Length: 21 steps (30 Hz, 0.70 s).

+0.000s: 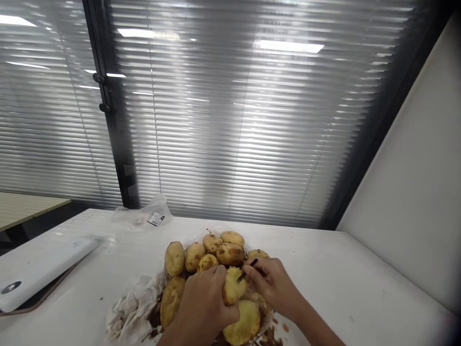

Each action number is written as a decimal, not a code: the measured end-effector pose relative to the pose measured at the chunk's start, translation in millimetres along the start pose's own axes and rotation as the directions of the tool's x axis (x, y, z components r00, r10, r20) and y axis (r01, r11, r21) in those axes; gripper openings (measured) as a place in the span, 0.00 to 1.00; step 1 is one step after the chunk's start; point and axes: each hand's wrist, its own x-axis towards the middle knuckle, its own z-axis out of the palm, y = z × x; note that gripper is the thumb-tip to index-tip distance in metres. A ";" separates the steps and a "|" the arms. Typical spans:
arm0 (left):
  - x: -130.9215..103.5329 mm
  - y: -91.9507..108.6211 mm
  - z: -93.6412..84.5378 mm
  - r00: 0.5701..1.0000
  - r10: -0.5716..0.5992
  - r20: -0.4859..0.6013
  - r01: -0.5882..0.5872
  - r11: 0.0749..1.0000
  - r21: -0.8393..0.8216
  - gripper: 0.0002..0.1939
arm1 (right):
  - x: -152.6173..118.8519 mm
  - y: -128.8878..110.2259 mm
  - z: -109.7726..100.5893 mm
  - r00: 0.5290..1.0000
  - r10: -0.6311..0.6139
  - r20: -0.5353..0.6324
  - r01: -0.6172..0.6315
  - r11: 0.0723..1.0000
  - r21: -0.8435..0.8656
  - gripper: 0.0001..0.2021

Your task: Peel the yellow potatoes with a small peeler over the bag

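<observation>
My left hand [205, 300] is closed around a partly peeled potato [234, 287], its pale yellow flesh facing my right side. My right hand [272, 283] pinches a thin black tool [248, 270] whose lower end meets the bared flesh; whether it is a peeler or a knife I cannot tell. Just below the held potato lies another yellow, peeled-looking potato [244, 324]. Several unpeeled potatoes [230, 253] are heaped behind my hands, and a large brown potato [172, 300] lies left of my left hand.
Crumpled white plastic [131, 307] lies left of the heap, and brown peel scraps [270, 336] lie at the front. A clear bag with a label [155, 218] rests near the back edge. A long white device [46, 271] lies at the left of the white table [331, 269]. Blinds [216, 120] stand behind.
</observation>
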 end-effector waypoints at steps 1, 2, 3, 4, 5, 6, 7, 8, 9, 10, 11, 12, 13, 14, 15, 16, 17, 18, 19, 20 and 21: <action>0.2 0.6 -0.8 1.000 -0.005 0.003 0.005 1.000 -0.003 0.07 | -0.2 -0.8 -0.5 1.000 -0.014 -0.003 0.014 1.000 -0.024 0.16; 0.3 1.1 -1.4 1.000 -0.009 0.004 0.010 1.000 -0.004 0.07 | -0.5 -1.7 -1.0 1.000 -0.026 -0.014 0.025 0.999 -0.043 0.16; 0.2 1.5 -1.8 1.000 -0.016 0.004 0.016 1.000 -0.003 0.07 | -0.9 -2.5 -1.5 0.999 -0.034 -0.019 0.033 0.998 -0.050 0.16; 0.1 1.6 -1.8 1.000 -0.019 0.006 0.019 1.000 -0.002 0.07 | -1.3 -3.3 -2.1 0.999 -0.041 -0.010 0.041 0.998 -0.050 0.15; -0.1 1.5 -1.5 1.000 -0.019 0.005 0.019 1.000 -0.003 0.07 | -1.7 -3.9 -2.7 0.999 -0.046 0.007 0.046 0.998 -0.048 0.15; -0.2 1.2 -0.9 1.000 -0.019 0.002 0.019 1.000 -0.004 0.07 | -2.0 -4.5 -3.3 0.998 -0.051 0.020 0.052 0.997 -0.051 0.15; -0.3 0.8 -0.3 1.000 -0.017 -0.002 0.017 1.000 -0.004 0.07 | -2.3 -4.9 -3.8 0.998 -0.059 0.018 0.060 0.996 -0.062 0.16; -0.3 0.4 0.3 1.000 -0.015 -0.007 0.015 1.000 -0.004 0.07 | -2.4 -5.2 -4.4 0.998 -0.070 0.002 0.069 0.995 -0.077 0.16; -0.2 0.0 0.8 1.000 -0.014 -0.012 0.014 1.000 -0.004 0.07 | -2.4 -5.5 -4.7 0.997 -0.076 -0.018 0.074 0.994 -0.085 0.16; 0.1 -0.2 1.0 1.000 -0.012 -0.015 0.012 1.000 -0.005 0.07 | -2.4 -5.8 -4.9 0.997 -0.074 -0.029 0.072 0.994 -0.079 0.16; 0.5 -0.2 0.9 1.000 -0.012 -0.014 0.012 1.000 -0.007 0.07 | -2.2 -6.1 -4.9 0.998 -0.065 -0.022 0.063 0.996 -0.063 0.16; 0.8 0.0 0.5 1.000 -0.012 -0.006 0.012 1.000 -0.010 0.07 | -2.1 -6.4 -4.6 0.999 -0.052 0.002 0.052 0.998 -0.044 0.16; 1.1 0.2 0.0 1.000 -0.014 0.003 0.014 1.000 -0.012 0.07 | -1.9 -6.6 -4.3 0.999 -0.039 0.030 0.040 0.999 -0.033 0.16; 1.3 0.5 -0.6 1.000 -0.017 0.012 0.017 1.000 -0.013 0.08 | -1.6 -6.7 -4.1 0.999 -0.035 0.042 0.036 0.999 -0.036 0.16; 1.3 0.6 -1.0 1.000 -0.020 0.018 0.020 1.000 -0.013 0.08 | -1.5 -6.7 -4.1 0.999 -0.042 0.032 0.044 0.998 -0.054 0.16; 1.2 0.7 -1.3 1.000 -0.024 0.019 0.024 1.000 -0.013 0.08 | -1.3 -6.7 -4.4 0.998 -0.058 0.009 0.058 0.995 -0.079 0.16; 0.9 0.6 -1.4 1.000 -0.027 0.015 0.027 1.000 -0.014 0.08 | -1.3 -6.7 -5.1 0.997 -0.073 -0.016 0.071 0.992 -0.100 0.16; 0.4 0.3 -1.3 1.000 -0.028 0.008 0.029 0.999 -0.018 0.08 | -1.5 -6.7 -6.1 0.996 -0.083 -0.032 0.079 0.991 -0.110 0.16; -0.1 0.0 -1.2 1.000 -0.028 0.002 0.028 0.999 -0.023 0.08 | -1.7 -6.8 -7.4 0.996 -0.086 -0.033 0.082 0.991 -0.108 0.16; -0.6 -0.2 -1.1 1.000 -0.027 0.002 0.028 0.999 -0.028 0.08 | -1.9 -6.9 -8.7 0.996 -0.084 -0.020 0.081 0.992 -0.096 0.16; -1.0 -0.4 -1.1 1.000 -0.027 0.003 0.027 0.999 -0.032 0.08 | -2.1 -6.9 -9.9 0.997 -0.077 -0.007 0.076 0.994 -0.078 0.16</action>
